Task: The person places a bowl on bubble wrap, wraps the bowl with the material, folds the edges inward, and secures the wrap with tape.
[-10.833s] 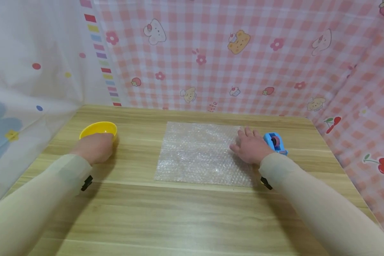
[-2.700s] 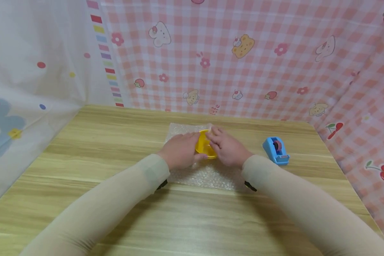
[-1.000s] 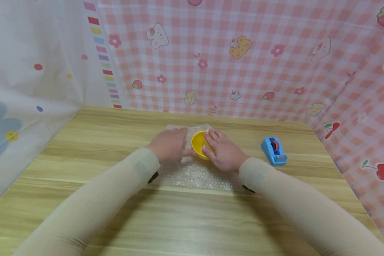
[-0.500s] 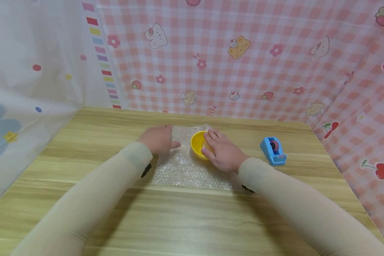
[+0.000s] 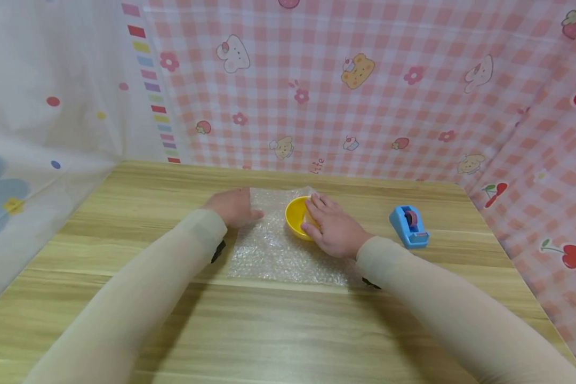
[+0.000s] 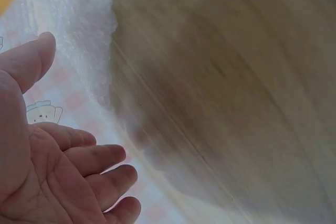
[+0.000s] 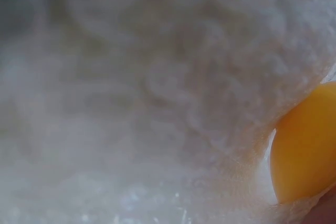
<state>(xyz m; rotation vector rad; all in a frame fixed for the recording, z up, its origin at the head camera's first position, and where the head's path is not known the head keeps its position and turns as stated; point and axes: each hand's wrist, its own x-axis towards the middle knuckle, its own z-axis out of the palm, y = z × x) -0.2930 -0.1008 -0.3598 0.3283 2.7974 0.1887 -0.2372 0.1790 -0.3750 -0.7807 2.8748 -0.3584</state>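
Observation:
A yellow bowl [image 5: 296,215] sits on a sheet of bubble wrap [image 5: 269,256] on the table, and the wrap's right side is folded up over the bowl's right rim. My right hand [image 5: 335,228] lies over that fold with fingers fairly straight, pressing the wrap down into the bowl. In the right wrist view, bubble wrap [image 7: 157,108] fills most of the picture beside the bowl's yellow side [image 7: 304,145]. My left hand [image 5: 231,208] is at the wrap's left edge, holding nothing. The left wrist view shows the left hand's relaxed fingers [image 6: 100,158] and thumb apart.
A blue tape dispenser [image 5: 409,227] with a pink-cored roll stands on the wooden table [image 5: 278,336], right of the right hand. A pink checked curtain [image 5: 288,85] closes off the back and right side, and a white curtain [image 5: 53,64] hangs at the left.
Earlier the bowl was brought from the left onto the wrap, and the wrap's right side was folded over it. Lately my left hand left the bowl, moving left; my right hand stays put.

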